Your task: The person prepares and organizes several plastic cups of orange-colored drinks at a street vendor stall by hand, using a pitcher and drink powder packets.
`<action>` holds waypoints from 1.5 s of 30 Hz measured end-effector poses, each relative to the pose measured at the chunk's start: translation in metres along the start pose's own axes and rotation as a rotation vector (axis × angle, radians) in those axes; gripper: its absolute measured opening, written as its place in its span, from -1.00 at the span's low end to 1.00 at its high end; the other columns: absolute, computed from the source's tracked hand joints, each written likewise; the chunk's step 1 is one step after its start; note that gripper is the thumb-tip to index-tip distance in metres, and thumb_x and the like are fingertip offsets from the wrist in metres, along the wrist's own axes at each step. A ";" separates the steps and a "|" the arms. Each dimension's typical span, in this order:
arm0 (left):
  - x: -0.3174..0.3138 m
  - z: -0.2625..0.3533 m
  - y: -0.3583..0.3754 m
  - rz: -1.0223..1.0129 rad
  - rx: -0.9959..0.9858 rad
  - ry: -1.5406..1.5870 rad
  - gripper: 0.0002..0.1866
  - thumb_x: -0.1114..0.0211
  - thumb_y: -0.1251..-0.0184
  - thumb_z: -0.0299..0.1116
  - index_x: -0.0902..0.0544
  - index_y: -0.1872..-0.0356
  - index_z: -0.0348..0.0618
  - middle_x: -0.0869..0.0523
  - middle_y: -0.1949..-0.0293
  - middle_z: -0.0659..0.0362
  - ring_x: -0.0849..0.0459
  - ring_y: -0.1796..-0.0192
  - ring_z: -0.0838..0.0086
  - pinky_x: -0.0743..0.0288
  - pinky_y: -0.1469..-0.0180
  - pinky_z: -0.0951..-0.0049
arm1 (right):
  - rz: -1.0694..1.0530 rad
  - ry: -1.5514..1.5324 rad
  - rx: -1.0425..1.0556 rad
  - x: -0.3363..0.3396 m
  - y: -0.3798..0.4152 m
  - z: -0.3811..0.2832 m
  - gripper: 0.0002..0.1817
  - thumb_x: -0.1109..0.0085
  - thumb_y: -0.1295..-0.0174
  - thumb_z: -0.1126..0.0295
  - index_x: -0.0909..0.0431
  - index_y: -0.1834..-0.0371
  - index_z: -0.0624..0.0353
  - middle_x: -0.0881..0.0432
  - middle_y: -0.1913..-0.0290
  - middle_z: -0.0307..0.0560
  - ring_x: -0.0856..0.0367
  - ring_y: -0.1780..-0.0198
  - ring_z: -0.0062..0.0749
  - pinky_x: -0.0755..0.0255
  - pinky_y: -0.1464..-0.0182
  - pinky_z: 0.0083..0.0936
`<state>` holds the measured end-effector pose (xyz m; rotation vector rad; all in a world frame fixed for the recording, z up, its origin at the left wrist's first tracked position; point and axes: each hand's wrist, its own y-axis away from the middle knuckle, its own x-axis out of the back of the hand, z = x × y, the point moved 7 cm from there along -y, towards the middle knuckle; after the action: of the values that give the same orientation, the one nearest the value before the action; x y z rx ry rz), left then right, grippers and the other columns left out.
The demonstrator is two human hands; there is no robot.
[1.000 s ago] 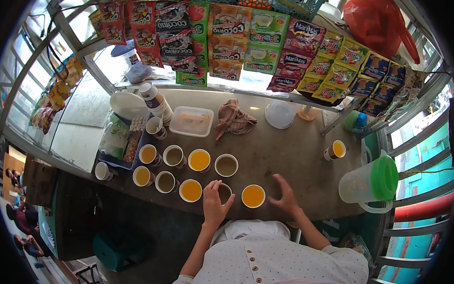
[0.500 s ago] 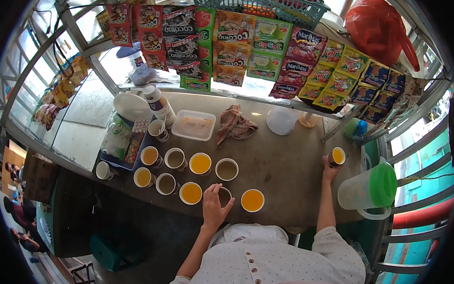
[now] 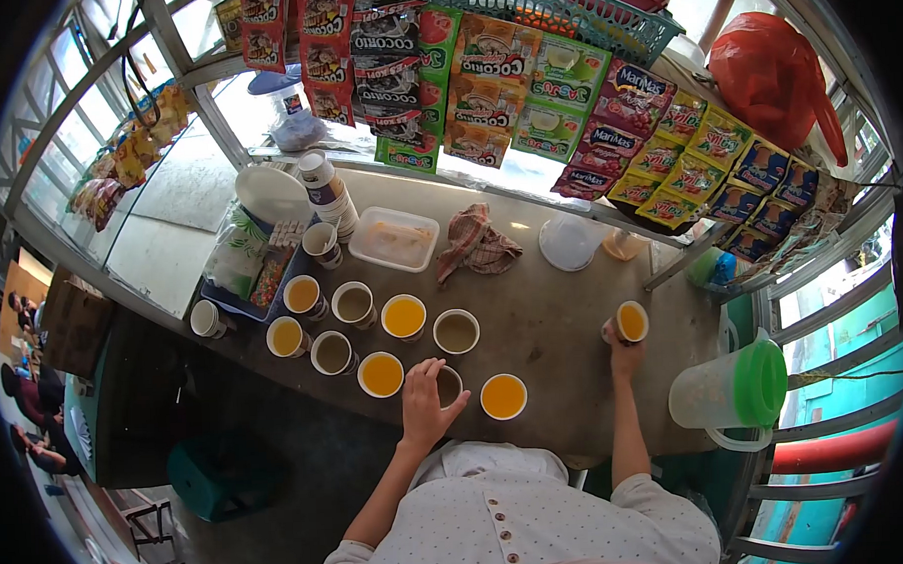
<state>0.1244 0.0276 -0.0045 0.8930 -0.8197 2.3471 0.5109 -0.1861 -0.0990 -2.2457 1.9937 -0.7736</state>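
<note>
Holding the orange-drink cup (image 3: 631,321) level guards against spills; my right hand (image 3: 626,357) grips it at centre right, apart from my left hand (image 3: 424,410), curved round the brown-drink cup (image 3: 449,387) at lower centre.

The left hand (image 3: 430,400) is at the centre, its fingers curved and thumb apart, with the forearm sloping to lower left. The right hand (image 3: 625,348) is at right of centre, its fingers closed in a grip, and its forearm stands almost vertical.
</note>
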 end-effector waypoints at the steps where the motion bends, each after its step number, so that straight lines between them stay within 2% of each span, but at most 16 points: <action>1: 0.001 0.001 0.000 0.007 -0.006 -0.009 -0.35 -0.34 -0.15 -0.01 -0.35 -0.17 -0.16 -0.42 -0.14 0.02 -0.37 -0.21 0.14 -0.23 -0.25 0.14 | -0.047 -0.034 0.025 -0.011 0.010 -0.018 -0.35 -0.57 0.13 0.28 -0.49 -0.03 0.27 -0.62 0.03 -0.09 -0.59 0.00 -0.35 -0.43 -0.08 -0.41; 5: 0.008 0.015 0.001 0.010 -0.067 -0.062 -0.30 -0.41 -0.06 0.00 -0.37 -0.17 -0.11 -0.43 -0.14 0.04 -0.35 -0.25 0.14 -0.14 -0.29 0.05 | -0.240 -0.137 -0.041 -0.053 0.047 -0.056 -0.37 -0.56 0.12 0.31 -0.48 -0.03 0.27 -0.63 0.07 -0.13 -0.61 0.05 -0.40 -0.45 -0.05 -0.45; 8: 0.007 0.034 0.000 0.004 -0.224 -0.010 -0.33 -0.33 -0.09 0.12 -0.43 -0.13 -0.07 -0.42 -0.15 0.06 -0.33 -0.29 0.19 -0.13 -0.29 0.05 | -0.394 -0.201 -0.019 -0.083 0.070 -0.072 -0.37 -0.55 0.12 0.33 -0.47 -0.04 0.26 -0.64 0.08 -0.11 -0.62 0.06 -0.40 -0.47 -0.04 -0.45; 11: -0.005 0.057 -0.002 -0.107 -0.349 -0.018 -0.33 -0.34 -0.08 0.12 -0.44 -0.16 -0.03 -0.39 -0.18 0.05 -0.28 -0.33 0.17 -0.13 -0.30 0.03 | -0.518 -0.211 0.026 -0.106 0.087 -0.093 -0.37 -0.54 0.12 0.34 -0.46 -0.04 0.24 -0.64 0.07 -0.09 -0.62 0.05 -0.42 -0.47 -0.05 -0.45; 17: -0.046 0.074 -0.010 -0.368 -0.417 0.048 -0.19 -0.40 -0.02 0.12 -0.31 -0.29 0.05 -0.28 -0.26 0.02 -0.22 -0.37 0.09 -0.23 -0.31 -0.01 | -0.713 -0.250 0.080 -0.126 0.105 -0.131 -0.35 -0.55 0.15 0.34 -0.45 -0.06 0.18 -0.64 0.06 -0.11 -0.62 0.03 -0.43 -0.48 -0.06 -0.45; 24: -0.065 0.073 -0.003 -0.449 -0.342 0.096 -0.22 -0.44 -0.05 -0.12 -0.28 -0.31 0.02 -0.31 -0.24 0.01 -0.28 -0.33 0.09 -0.28 -0.30 0.10 | -0.912 -0.349 0.040 -0.133 0.109 -0.127 -0.29 -0.50 0.12 0.42 -0.39 -0.17 0.18 -0.57 -0.08 -0.09 -0.55 -0.11 -0.46 -0.46 -0.12 -0.46; 27: -0.065 0.074 -0.003 -0.444 -0.341 0.099 -0.23 -0.46 -0.02 -0.20 -0.30 -0.29 -0.02 -0.34 -0.21 0.01 -0.31 -0.31 0.09 -0.30 -0.29 0.12 | -0.890 -0.390 0.054 -0.117 0.107 -0.135 -0.27 -0.47 0.11 0.46 -0.35 -0.21 0.18 -0.51 -0.16 -0.07 -0.48 -0.19 -0.44 -0.42 -0.18 -0.41; 30: -0.062 0.076 -0.007 -0.449 -0.319 0.141 -0.24 -0.48 0.00 -0.23 -0.33 -0.27 -0.04 -0.36 -0.19 0.01 -0.32 -0.30 0.09 -0.30 -0.28 0.12 | -0.721 -0.311 -0.052 -0.078 0.102 -0.110 -0.29 -0.39 0.06 0.50 -0.33 -0.24 0.16 -0.48 -0.17 -0.07 -0.45 -0.22 -0.39 -0.37 -0.24 -0.32; 33: -0.060 0.078 -0.011 -0.459 -0.304 0.164 -0.24 -0.49 0.02 -0.22 -0.34 -0.26 -0.06 -0.37 -0.19 0.01 -0.34 -0.27 0.09 -0.30 -0.28 0.13 | -0.199 -0.233 -0.199 0.000 0.097 -0.056 -0.35 -0.31 -0.03 0.47 -0.31 -0.26 0.12 -0.49 -0.10 -0.13 -0.46 -0.15 -0.35 -0.41 -0.16 -0.30; 35: -0.063 0.075 -0.011 -0.453 -0.302 0.162 -0.23 -0.49 0.03 -0.21 -0.34 -0.25 -0.08 -0.37 -0.19 0.01 -0.35 -0.26 0.09 -0.30 -0.28 0.14 | 0.281 -0.099 -0.209 0.075 0.103 -0.036 -0.38 -0.27 -0.09 0.39 -0.30 -0.26 0.13 -0.42 -0.06 -0.10 -0.39 -0.12 -0.31 -0.39 -0.07 -0.32; 37: -0.066 0.073 -0.010 -0.437 -0.328 0.161 -0.23 -0.50 0.03 -0.20 -0.34 -0.24 -0.11 -0.40 -0.16 0.01 -0.36 -0.24 0.09 -0.30 -0.27 0.16 | 0.725 0.324 -0.224 0.155 0.120 -0.003 -0.34 -0.29 -0.13 0.28 -0.24 -0.28 0.20 -0.33 -0.05 -0.02 -0.30 -0.12 -0.25 -0.33 -0.04 -0.30; 39: -0.067 0.074 -0.010 -0.426 -0.330 0.156 -0.23 -0.50 0.03 -0.21 -0.34 -0.24 -0.12 -0.41 -0.15 0.01 -0.36 -0.23 0.09 -0.30 -0.27 0.17 | 1.003 0.391 -0.307 0.219 0.124 0.001 -0.24 -0.29 -0.16 0.13 -0.15 -0.32 0.25 -0.28 -0.05 0.07 -0.24 -0.17 -0.15 -0.28 -0.09 -0.22; 41: -0.068 0.074 -0.010 -0.439 -0.324 0.150 -0.21 -0.50 0.03 -0.19 -0.32 -0.25 -0.10 -0.42 -0.15 0.01 -0.36 -0.23 0.09 -0.30 -0.27 0.15 | 1.171 0.333 -0.324 0.272 0.117 0.004 -0.23 -0.20 -0.24 0.05 -0.07 -0.35 0.27 -0.28 -0.07 0.12 -0.28 -0.12 -0.13 -0.29 -0.08 -0.23; 44: -0.069 0.074 -0.010 -0.448 -0.326 0.147 -0.19 -0.51 0.04 -0.17 -0.31 -0.26 -0.08 -0.41 -0.16 0.02 -0.35 -0.24 0.09 -0.30 -0.27 0.13 | 1.134 -0.007 0.064 0.308 0.077 -0.011 -0.33 -0.14 -0.30 0.06 -0.19 -0.29 0.31 -0.36 -0.01 0.08 -0.38 0.01 -0.20 -0.30 -0.07 -0.26; 45: -0.069 0.074 -0.010 -0.450 -0.330 0.149 -0.18 -0.51 0.05 -0.15 -0.31 -0.27 -0.08 -0.41 -0.16 0.02 -0.35 -0.24 0.09 -0.29 -0.27 0.13 | 1.044 -0.094 0.043 0.319 0.065 -0.001 -0.37 -0.14 -0.31 0.07 -0.26 -0.23 0.34 -0.41 0.05 0.05 -0.42 0.07 -0.23 -0.33 -0.02 -0.31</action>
<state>0.2071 -0.0316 -0.0054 0.6690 -0.8143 1.8002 0.4664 -0.4977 -0.0142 -0.8939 2.5670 -0.5246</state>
